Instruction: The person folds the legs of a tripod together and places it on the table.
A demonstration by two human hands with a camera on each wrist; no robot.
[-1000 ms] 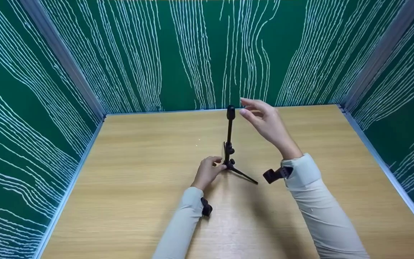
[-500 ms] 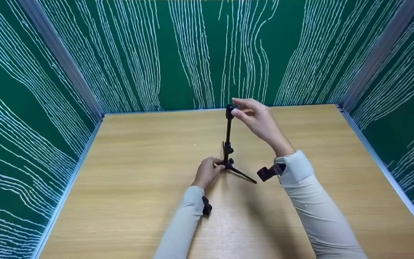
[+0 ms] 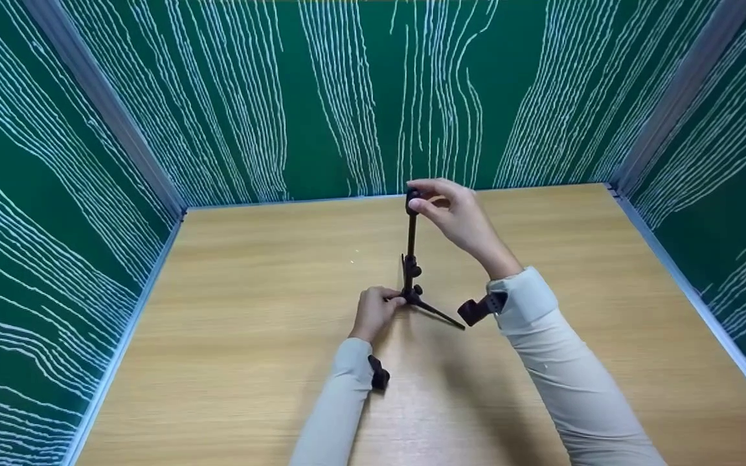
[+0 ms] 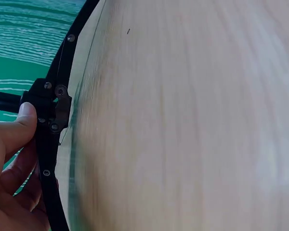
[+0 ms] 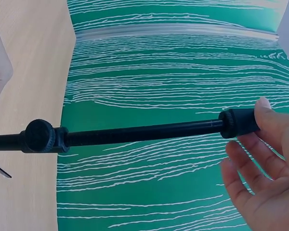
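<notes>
A small black tripod stand (image 3: 411, 237) stands upright on the wooden table, its legs spread. My left hand (image 3: 374, 314) pinches it low down; in the left wrist view the thumb lies on the leg hub (image 4: 41, 98) and the fingers are behind a leg (image 4: 49, 192). At the top, my right hand (image 3: 462, 212) pinches the thick end piece (image 5: 243, 121) between thumb and fingers. In the right wrist view the slim pole (image 5: 149, 133) runs from that piece to a round knob (image 5: 39, 135). Part of the legs is hidden by the left hand.
The wooden tabletop (image 3: 250, 310) spreads around the stand. Green walls with white wavy lines (image 3: 334, 84) enclose the back and both sides, joined by grey metal corner strips (image 3: 111, 103). A black camera mount sits on each wrist.
My right hand has moved left from beside the stand's top and now pinches its end piece. The left hand keeps its hold low on the stand, which stays in place.
</notes>
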